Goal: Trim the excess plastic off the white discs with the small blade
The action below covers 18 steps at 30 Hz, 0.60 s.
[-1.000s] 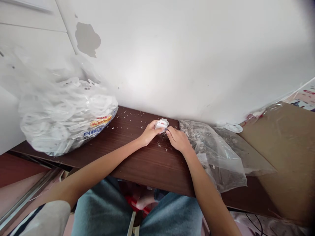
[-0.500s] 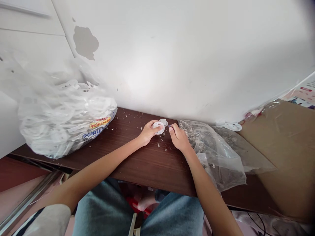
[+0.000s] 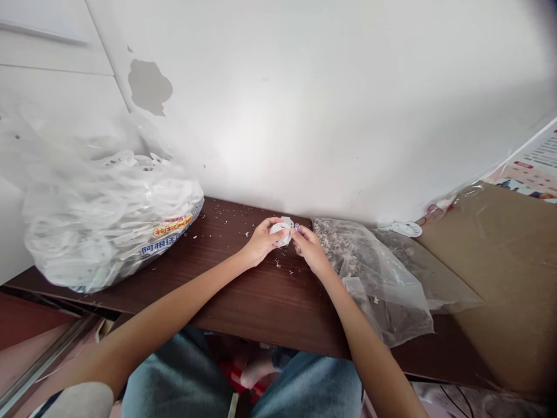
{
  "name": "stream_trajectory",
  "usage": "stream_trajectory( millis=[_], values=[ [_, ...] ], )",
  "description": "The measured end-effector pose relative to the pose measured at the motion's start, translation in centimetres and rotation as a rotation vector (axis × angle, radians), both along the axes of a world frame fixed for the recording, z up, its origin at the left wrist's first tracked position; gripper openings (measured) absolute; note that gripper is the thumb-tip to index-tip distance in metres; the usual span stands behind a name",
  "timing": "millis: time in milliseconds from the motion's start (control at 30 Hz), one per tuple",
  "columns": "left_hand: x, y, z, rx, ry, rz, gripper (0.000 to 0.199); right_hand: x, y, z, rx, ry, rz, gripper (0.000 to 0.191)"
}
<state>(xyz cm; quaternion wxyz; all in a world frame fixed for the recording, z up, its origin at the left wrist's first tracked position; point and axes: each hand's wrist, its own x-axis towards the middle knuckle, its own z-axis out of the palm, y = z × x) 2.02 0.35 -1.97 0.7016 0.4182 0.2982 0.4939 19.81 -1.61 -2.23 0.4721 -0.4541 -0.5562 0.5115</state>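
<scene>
My left hand (image 3: 260, 244) pinches a round white plastic disc (image 3: 282, 237) by its edge, thumb on top, just above the dark brown table. My right hand (image 3: 310, 246) is closed on a small purple item (image 3: 297, 227) whose kind is too small to make out; its fingertips touch the disc's right side. Behind the held disc lies another white plastic piece (image 3: 288, 221), partly hidden. Tiny pale scraps (image 3: 278, 263) are scattered on the table below both hands.
A large clear bag (image 3: 108, 226) full of white plastic pieces stands at the left. On the right lies a clear bag (image 3: 343, 241) of small pale bits. A flat white piece (image 3: 407, 229) and a cardboard box (image 3: 509, 278) are beyond it. A white wall (image 3: 278, 116) closes off the back.
My right hand has moved left from a short gap to meet the disc. The disc is now tilted and partly covered by the fingers. The whole view has shifted slightly.
</scene>
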Motion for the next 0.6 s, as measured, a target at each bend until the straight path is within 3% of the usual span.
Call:
stream_trajectory(
  millis=[167, 267, 333, 400, 467, 600],
  values=[
    [-0.1, -0.2, -0.2, 0.106, 0.107, 0.04, 0.06, -0.3, -0.2, 0.1, -0.052, 0.163, 0.107, 0.049],
    [-1.0, -0.3, 0.3, 0.452, 0.324, 0.105, 0.056, -0.7, -0.4, 0.2, -0.062, 0.26, 0.068, 0.047],
    [-1.8, -0.4, 0.8, 0.739, 0.495, 0.069, 0.055, -1.0, -0.6, 0.3, -0.078, 0.317, 0.038, 0.047],
    [-2.3, -0.4, 1.0, 0.895, 0.626, 0.031, 0.047, -1.1, -0.6, 0.5, -0.101, 0.34, 0.041, 0.047],
    [-2.5, -0.3, 0.9, 0.882, 0.685, 0.059, 0.039, -1.0, -0.6, 0.6, -0.108, 0.311, 0.056, 0.047],
    [-2.0, 0.5, 0.2, 0.563, 0.565, 0.204, 0.04, 0.2, 0.2, 0.5, -0.002, 0.028, -0.084, 0.044]
  ],
)
